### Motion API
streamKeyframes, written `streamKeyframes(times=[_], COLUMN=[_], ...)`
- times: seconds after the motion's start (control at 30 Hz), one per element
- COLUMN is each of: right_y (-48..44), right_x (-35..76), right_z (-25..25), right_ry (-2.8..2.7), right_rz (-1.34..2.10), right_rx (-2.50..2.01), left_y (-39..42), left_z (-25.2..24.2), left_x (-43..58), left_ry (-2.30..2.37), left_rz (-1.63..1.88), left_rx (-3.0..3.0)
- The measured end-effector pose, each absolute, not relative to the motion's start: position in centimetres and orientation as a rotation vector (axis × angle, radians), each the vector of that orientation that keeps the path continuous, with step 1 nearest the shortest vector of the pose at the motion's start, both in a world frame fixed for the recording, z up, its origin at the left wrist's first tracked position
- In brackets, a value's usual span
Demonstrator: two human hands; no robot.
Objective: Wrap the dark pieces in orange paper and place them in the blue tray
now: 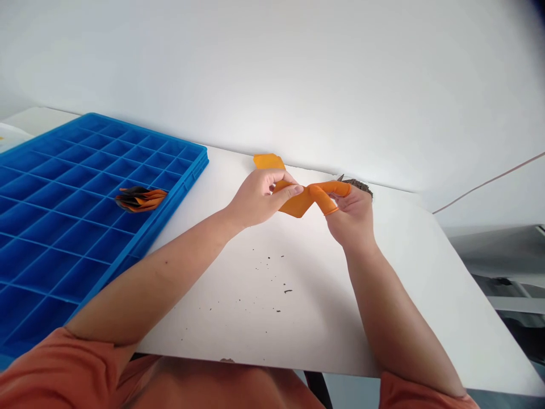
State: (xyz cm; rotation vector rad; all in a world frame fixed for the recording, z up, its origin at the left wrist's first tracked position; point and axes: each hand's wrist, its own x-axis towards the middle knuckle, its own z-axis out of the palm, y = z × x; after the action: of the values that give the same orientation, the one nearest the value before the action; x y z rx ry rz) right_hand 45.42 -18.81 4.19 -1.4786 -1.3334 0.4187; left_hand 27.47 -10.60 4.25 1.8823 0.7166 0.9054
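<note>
My left hand (264, 196) pinches a flat orange piece (298, 205), thin like paper or cloth, above the white table. My right hand (347, 207) wears orange finger cots on its thumb and index finger. Those two fingertips close together at the piece's edge, beside my left fingertips. More orange material (269, 161) shows behind my left hand; whether it belongs to the same piece, I cannot tell. Partly hidden behind my right hand lies a dark brown, flaky clump (361, 187).
At the left stands a blue compartment tray (200, 162); one compartment holds a bundle of orange and black pieces (142, 200). Dark crumbs (288, 291) are scattered over the white table (204, 335). A wall rises behind the table, and a thin cord (485, 186) runs along it at right.
</note>
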Motion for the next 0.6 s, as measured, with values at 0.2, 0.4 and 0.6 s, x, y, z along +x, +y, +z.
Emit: streamKeyframes(times=[0.2, 0.4, 0.6], right_y=[-19.0, -18.8, -18.7], right_x=[45.4, 45.6, 45.3], right_z=[4.3, 4.1, 3.9], right_ry=[-1.361, -1.328, -1.337], right_rz=[0.291, 0.229, 0.321], right_rx=[-1.536, -1.519, -1.507], left_y=[-10.6, -10.0, -10.0], left_z=[4.0, 3.0, 2.7], left_x=[27.5, 27.8, 28.0], left_ry=[0.702, 0.643, 0.638], left_rz=[0.907, 0.787, 0.858], left_rx=[1.831, 1.763, 1.739])
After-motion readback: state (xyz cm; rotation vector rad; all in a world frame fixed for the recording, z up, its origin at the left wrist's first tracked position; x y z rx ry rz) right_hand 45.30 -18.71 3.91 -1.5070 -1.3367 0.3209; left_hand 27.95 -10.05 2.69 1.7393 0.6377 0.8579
